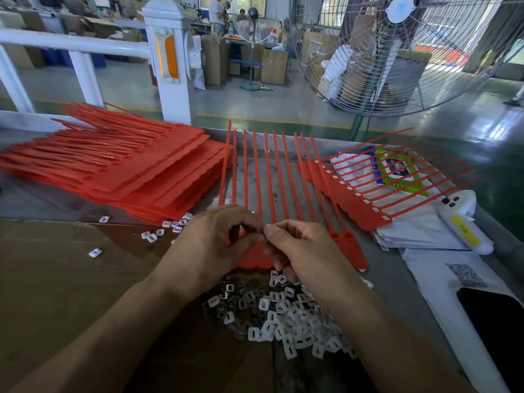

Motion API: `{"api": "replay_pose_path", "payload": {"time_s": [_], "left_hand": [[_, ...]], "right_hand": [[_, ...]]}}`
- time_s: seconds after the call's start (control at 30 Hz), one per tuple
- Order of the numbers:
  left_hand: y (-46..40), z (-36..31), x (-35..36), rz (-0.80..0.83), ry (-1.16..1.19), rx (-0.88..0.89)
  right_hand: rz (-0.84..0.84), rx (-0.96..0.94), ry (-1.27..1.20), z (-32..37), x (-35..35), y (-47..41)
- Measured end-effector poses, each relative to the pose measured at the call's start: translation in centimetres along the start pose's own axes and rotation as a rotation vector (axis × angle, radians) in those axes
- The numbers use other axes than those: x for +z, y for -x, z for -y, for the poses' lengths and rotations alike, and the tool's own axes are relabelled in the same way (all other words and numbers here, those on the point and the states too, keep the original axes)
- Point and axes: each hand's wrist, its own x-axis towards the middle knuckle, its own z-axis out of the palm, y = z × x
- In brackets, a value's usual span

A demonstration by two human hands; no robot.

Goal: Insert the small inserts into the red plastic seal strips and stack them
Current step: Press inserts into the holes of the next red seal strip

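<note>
the left hand [215, 239] pins the red strip sheet [351, 251] flat on the table, while the right hand [300, 256] pinches something tiny at it — likely an insert. pushed in crooked it could jam, or drop into the loose pile [283, 316] below.

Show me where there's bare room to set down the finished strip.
Bare: the brown cardboard left of the left hand, below the big red stack. Crowded: insert pile near you, filled strips and papers at right.
</note>
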Motion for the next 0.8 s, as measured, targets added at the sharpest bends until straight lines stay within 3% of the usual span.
{"api": "replay_pose_path", "payload": {"time_s": [0.47, 0.8], "left_hand": [[-0.1, 0.0, -0.3, 0.000, -0.054, 0.035], [-0.6, 4.1, -2.2, -0.108, -0.122, -0.283]], "right_hand": [[0.002, -0.075, 0.093, 0.1, -0.2, 0.2], [-0.034, -0.202, 0.398, -0.1, 0.3, 0.5]]}}
